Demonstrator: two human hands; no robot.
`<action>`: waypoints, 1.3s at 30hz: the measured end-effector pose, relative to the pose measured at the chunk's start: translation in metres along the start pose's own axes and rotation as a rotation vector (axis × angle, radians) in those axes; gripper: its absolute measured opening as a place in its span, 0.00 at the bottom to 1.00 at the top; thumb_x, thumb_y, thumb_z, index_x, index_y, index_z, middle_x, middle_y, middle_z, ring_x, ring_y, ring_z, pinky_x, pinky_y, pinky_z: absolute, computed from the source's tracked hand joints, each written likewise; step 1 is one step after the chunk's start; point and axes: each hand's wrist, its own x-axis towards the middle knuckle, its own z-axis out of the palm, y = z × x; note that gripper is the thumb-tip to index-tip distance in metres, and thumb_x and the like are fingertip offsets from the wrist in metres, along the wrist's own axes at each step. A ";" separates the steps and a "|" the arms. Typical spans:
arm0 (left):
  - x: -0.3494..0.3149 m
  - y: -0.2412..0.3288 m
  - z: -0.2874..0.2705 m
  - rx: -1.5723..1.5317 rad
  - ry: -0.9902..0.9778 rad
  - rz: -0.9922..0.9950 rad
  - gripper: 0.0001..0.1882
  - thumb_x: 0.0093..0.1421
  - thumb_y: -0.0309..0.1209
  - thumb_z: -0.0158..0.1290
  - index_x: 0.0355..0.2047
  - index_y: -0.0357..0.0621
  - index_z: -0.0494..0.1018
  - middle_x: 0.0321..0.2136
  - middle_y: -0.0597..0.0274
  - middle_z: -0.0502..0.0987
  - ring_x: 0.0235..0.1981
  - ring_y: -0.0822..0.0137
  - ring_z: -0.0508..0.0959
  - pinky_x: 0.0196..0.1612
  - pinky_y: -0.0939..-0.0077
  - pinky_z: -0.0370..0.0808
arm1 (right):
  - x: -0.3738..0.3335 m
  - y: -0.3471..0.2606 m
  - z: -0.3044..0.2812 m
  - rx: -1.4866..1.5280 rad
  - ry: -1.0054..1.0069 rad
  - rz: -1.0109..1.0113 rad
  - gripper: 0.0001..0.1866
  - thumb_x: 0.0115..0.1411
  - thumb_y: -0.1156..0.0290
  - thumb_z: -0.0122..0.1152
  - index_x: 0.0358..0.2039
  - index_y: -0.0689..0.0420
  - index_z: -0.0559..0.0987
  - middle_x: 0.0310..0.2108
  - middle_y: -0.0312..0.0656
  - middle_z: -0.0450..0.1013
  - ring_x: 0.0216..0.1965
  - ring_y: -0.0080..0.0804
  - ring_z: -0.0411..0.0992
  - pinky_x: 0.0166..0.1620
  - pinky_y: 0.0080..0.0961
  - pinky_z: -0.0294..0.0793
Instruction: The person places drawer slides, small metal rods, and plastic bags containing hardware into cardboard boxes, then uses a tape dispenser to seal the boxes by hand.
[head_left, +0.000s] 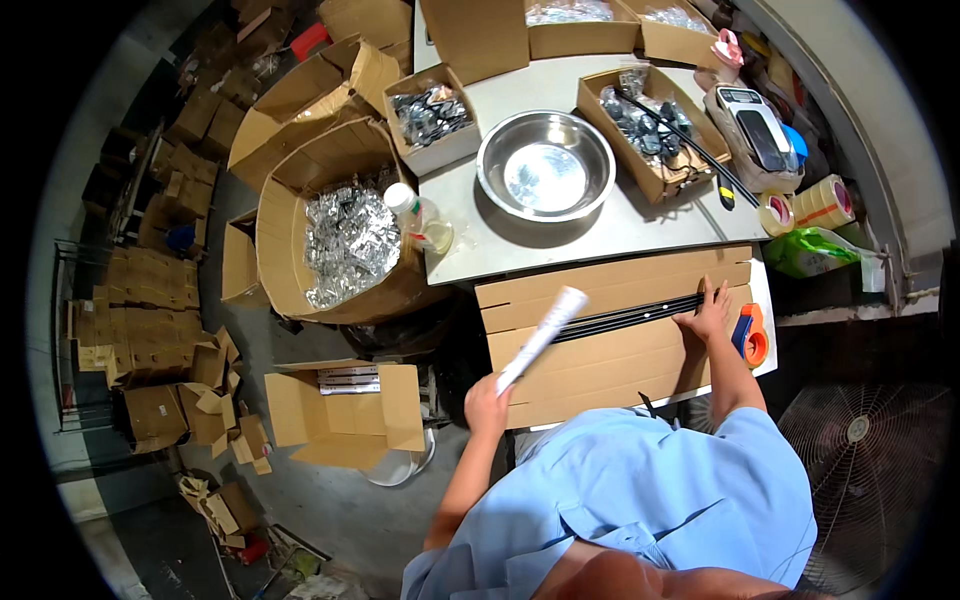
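A long, narrow white package [543,340] slants up from my left hand [487,408], whose fingers are closed round its lower end. Several thin black rods [625,320] lie side by side across a flat sheet of cardboard [590,375]. At their right end, my right hand [708,312] rests over the rods with thumb and fingers spread apart. The upper end of the white package overlaps the rods' left end in view. An orange and blue tape dispenser [750,337] sits just right of my right hand.
Beyond the cardboard, a steel bowl [546,205] stands on the white table [480,255] between boxes of small parts. A large carton [285,235] of shiny packets is at the left. Below it, an open carton [340,425] holds white packages. A fan [860,430] stands at the right.
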 end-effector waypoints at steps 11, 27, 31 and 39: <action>0.094 0.077 0.060 0.327 -0.307 -0.062 0.21 0.51 0.35 0.59 0.46 0.56 0.70 0.51 0.57 0.65 0.53 0.52 0.65 0.49 0.54 0.70 | -0.013 0.014 0.042 0.377 0.162 -0.336 0.41 0.44 0.65 0.72 0.57 0.62 0.63 0.63 0.60 0.48 0.63 0.56 0.49 0.63 0.37 0.54; 0.160 0.098 0.023 0.079 0.104 0.110 0.23 0.55 0.40 0.55 0.49 0.44 0.67 0.52 0.48 0.61 0.55 0.49 0.59 0.56 0.56 0.57 | -0.001 -0.157 -0.058 0.762 -0.219 -0.637 0.36 0.53 0.69 0.60 0.62 0.45 0.58 0.32 0.49 0.74 0.31 0.43 0.75 0.39 0.34 0.74; 0.266 0.090 0.003 -0.202 0.478 0.182 0.17 0.58 0.33 0.50 0.46 0.40 0.67 0.47 0.48 0.66 0.51 0.48 0.64 0.55 0.57 0.58 | 0.037 -0.240 -0.050 0.801 -0.238 -0.697 0.31 0.54 0.69 0.60 0.58 0.52 0.61 0.32 0.49 0.76 0.33 0.36 0.76 0.37 0.30 0.73; 0.380 0.078 -0.006 -0.246 0.603 0.070 0.18 0.58 0.34 0.50 0.47 0.39 0.67 0.48 0.50 0.67 0.51 0.50 0.64 0.56 0.58 0.57 | 0.121 -0.288 -0.043 0.689 0.153 -0.660 0.21 0.49 0.80 0.51 0.47 0.59 0.68 0.39 0.54 0.72 0.37 0.46 0.73 0.42 0.34 0.70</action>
